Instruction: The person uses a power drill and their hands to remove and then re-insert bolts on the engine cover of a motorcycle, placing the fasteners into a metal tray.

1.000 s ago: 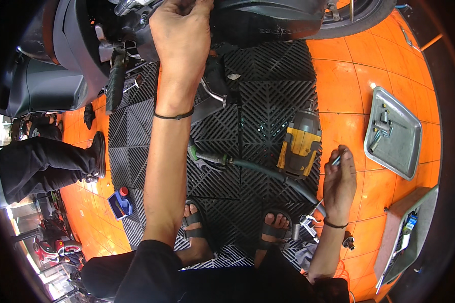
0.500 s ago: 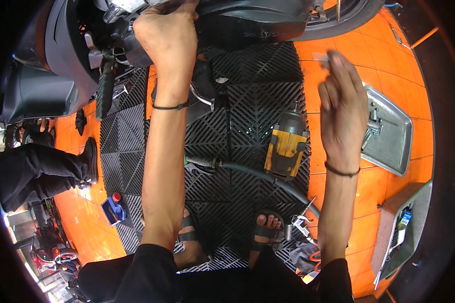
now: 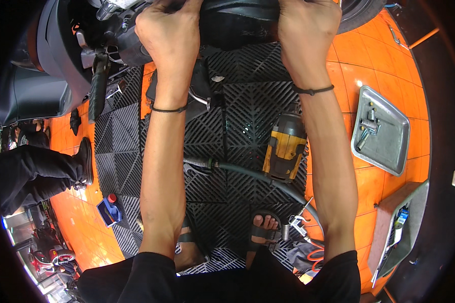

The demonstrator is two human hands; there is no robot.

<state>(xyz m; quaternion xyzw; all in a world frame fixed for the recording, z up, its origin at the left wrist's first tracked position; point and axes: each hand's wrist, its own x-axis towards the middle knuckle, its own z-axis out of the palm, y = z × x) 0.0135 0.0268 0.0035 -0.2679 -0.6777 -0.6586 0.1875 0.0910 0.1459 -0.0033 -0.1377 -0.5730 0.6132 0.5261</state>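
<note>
Both my hands are up at the black lower cover point(image 3: 240, 25) of a motor scooter at the upper edge of the head view. My left hand point(image 3: 169, 33) is bent in at the cover's left end, knuckles up, and looks closed. Across from it, my right hand point(image 3: 308, 38) is curled at the right end, beside the wheel point(image 3: 361, 15). The fingertips of both lie past the picture's edge, so whatever they grip is hidden. Below them a yellow and black power tool point(image 3: 285, 154) rests on the black ribbed mat point(image 3: 253, 108).
A metal tray point(image 3: 397, 131) with sockets and small bolts lies on the orange tiles at right, above a grey bin point(image 3: 397, 214). A hose point(image 3: 247, 171) crosses the mat to an air blow gun point(image 3: 301, 222). A person's dark-trousered leg point(image 3: 40, 169) is at left.
My right hand has moved up and left from above the tiles beside the tray to the cover's right end. My left hand has stayed nearly in place.
</note>
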